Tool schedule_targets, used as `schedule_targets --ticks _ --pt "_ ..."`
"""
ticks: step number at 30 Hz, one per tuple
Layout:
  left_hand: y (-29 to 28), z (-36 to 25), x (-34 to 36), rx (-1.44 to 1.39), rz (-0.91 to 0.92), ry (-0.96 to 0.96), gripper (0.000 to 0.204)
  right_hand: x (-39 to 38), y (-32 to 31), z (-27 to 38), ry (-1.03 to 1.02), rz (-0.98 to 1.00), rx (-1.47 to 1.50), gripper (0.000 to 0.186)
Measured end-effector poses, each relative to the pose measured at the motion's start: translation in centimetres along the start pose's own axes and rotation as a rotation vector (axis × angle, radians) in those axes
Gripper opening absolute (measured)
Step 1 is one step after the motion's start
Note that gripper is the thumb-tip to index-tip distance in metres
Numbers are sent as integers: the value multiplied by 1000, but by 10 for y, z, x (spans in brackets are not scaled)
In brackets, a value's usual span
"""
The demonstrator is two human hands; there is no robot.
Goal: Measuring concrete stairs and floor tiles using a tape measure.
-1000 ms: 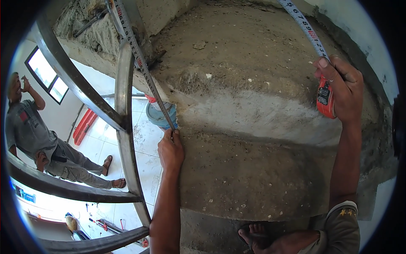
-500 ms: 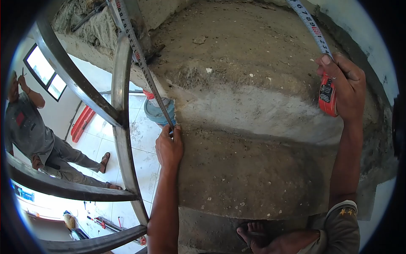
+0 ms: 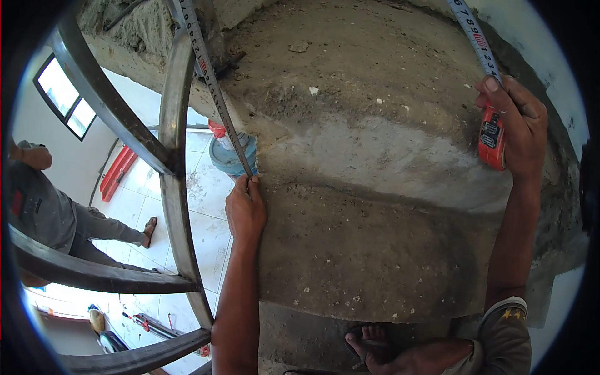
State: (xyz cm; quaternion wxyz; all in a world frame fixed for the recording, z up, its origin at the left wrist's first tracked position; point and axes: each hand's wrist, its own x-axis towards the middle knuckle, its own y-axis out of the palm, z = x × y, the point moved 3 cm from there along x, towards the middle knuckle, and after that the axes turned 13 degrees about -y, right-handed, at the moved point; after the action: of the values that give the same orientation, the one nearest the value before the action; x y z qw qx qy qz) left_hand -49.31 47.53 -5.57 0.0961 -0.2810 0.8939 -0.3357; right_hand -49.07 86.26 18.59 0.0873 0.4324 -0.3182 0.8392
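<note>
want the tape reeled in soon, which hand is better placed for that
Probably the right hand: it grips the red tape case, while the left hand pinches a measuring strip.

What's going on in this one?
The person's right hand grips a red plastic tape measure case, its white blade running up out of view. The left hand pinches the lower end of a narrow marked tape strip beside rough brown concrete steps. A co-worker in grey stands on the white tiled floor.
</note>
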Motion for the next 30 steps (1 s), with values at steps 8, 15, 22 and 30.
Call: schedule_targets --ticks 8,15,22,30 --pt "2 1 3 -9 -7 22 33 -1 -5 -5 4 -13 19 33" --pt "3 0 2 -15 18 -17 31 -1 -5 -8 18 -10 29 33" --pt "5 4 2 -18 -4 14 33 -2 -8 -13 22 -4 43 33" --pt "5 4 3 -27 22 -16 34 1 -10 -14 43 -7 2 33"
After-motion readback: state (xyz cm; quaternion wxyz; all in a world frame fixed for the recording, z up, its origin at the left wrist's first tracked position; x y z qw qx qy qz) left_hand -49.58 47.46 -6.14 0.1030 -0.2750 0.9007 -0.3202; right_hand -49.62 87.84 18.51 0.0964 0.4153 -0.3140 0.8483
